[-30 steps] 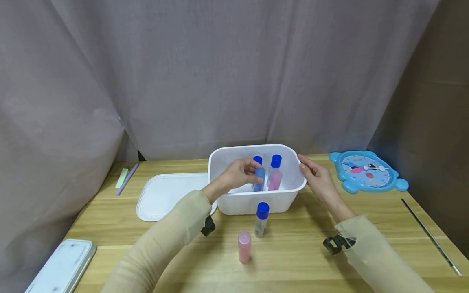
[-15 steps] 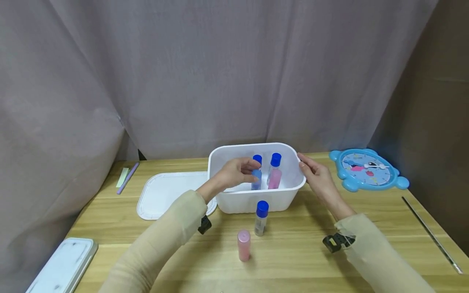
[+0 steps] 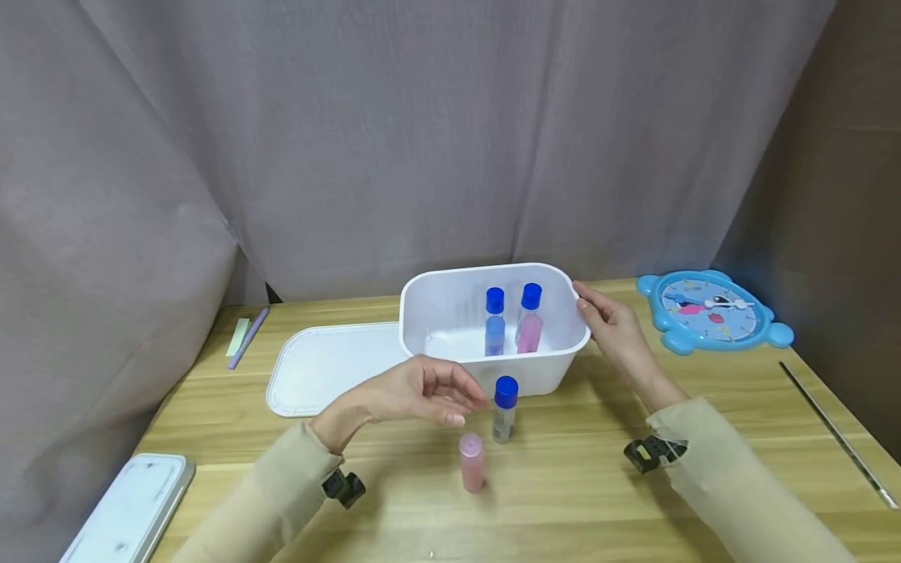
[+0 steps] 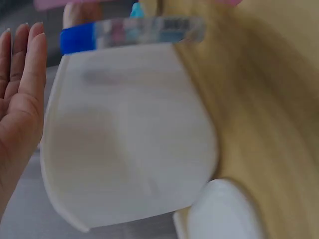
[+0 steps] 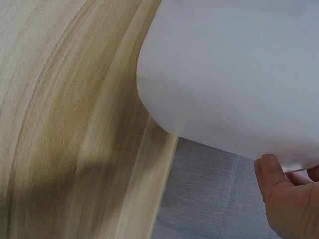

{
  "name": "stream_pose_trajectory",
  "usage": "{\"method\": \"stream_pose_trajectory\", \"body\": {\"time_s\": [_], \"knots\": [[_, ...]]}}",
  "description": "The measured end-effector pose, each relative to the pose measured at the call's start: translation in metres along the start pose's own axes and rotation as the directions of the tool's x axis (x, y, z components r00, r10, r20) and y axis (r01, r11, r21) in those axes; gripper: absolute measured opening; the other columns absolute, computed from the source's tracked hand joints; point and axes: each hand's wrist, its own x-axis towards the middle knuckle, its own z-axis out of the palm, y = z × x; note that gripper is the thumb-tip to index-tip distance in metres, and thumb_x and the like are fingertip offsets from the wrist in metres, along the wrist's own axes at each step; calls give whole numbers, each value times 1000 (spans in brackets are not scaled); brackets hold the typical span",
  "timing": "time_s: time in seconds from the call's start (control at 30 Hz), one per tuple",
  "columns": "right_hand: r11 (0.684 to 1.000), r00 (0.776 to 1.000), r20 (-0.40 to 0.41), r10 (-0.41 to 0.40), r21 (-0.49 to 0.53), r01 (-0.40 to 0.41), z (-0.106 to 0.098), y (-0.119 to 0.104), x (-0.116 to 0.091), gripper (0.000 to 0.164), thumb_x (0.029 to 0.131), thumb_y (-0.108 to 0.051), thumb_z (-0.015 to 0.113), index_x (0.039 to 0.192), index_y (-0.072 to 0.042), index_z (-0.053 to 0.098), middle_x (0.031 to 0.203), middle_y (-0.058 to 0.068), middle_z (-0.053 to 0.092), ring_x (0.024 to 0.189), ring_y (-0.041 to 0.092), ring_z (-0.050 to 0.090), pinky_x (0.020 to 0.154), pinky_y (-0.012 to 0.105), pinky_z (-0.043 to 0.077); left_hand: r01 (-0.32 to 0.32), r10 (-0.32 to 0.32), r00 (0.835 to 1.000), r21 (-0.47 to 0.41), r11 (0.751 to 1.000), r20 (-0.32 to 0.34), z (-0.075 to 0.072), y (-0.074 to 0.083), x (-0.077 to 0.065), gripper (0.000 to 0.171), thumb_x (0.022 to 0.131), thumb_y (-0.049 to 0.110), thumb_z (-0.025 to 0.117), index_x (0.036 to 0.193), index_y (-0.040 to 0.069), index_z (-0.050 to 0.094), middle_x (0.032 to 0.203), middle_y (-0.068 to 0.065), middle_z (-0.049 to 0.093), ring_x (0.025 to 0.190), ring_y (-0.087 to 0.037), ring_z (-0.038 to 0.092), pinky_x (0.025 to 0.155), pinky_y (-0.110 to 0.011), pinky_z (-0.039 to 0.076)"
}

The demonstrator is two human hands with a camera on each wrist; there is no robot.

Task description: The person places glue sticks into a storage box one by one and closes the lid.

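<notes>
My left hand [image 3: 422, 391] hovers over the table in front of the white plastic bin [image 3: 457, 274], fingers loosely bent and holding nothing. Just below its fingertips stands a pink bottle [image 3: 472, 465]. Beside that is a clear bottle [image 3: 503, 426] with a blue cap, also seen across the left wrist view. My right hand [image 3: 615, 332] grips the bin's right rim; the right wrist view shows its thumb against the outer wall. Inside the bin stand two blue-capped bottles, with a light blue bottle [image 3: 495, 336] and a pink bottle [image 3: 529, 334] in front of them.
A white lid [image 3: 331, 367] lies left of the bin. A blue clock [image 3: 711, 310] and a thin rod [image 3: 838, 434] lie on the right. At the left are a purple pen [image 3: 249, 338], a pale green strip [image 3: 238, 338] and a white case [image 3: 130, 508].
My left hand has let go of the light blue bottle inside the bin and moved out toward the front bottles. The right hand has kept its grip on the rim.
</notes>
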Motion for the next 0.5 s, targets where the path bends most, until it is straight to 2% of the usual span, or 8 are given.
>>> {"method": "stream_pose_trajectory", "body": {"time_s": [0.13, 0.27, 0.37, 0.5], "knots": [[1000, 1000, 3, 7, -5, -7, 1, 0, 1, 51, 103, -28, 36, 147, -4, 27, 152, 17, 26, 135, 35, 33, 101, 40, 38, 37, -35, 997, -39, 999, 68, 8, -13, -4, 42, 83, -5, 65, 120, -16, 48, 124, -37, 50, 110, -17, 60, 99, -42, 45], [1000, 1000, -2, 20, -23, -20, 0, 1, 1, 52, 102, -30, 36, 147, -6, 27, 153, 15, 25, 135, 35, 32, 101, 40, 38, 84, -76, 991, -70, 994, 111, 14, -24, -4, 42, 83, -6, 63, 121, -15, 48, 125, -37, 48, 107, -14, 61, 98, -34, 47], [999, 1000, -7, 25, -24, -25, 0, 1, 0, 52, 102, -30, 36, 147, -6, 27, 153, 14, 25, 136, 34, 33, 101, 38, 38, 112, -102, 986, -77, 991, 132, 18, -29, -3, 41, 83, -7, 63, 121, -14, 49, 125, -37, 48, 101, -8, 62, 94, -28, 49], [1000, 1000, -5, 24, -18, -24, -1, 2, 1, 51, 103, -29, 36, 147, -5, 28, 153, 14, 25, 135, 33, 33, 100, 36, 38, 106, -94, 986, -84, 991, 138, 22, -34, -2, 39, 82, -9, 63, 118, -16, 49, 122, -41, 47, 95, -5, 62, 87, -22, 51]]}}
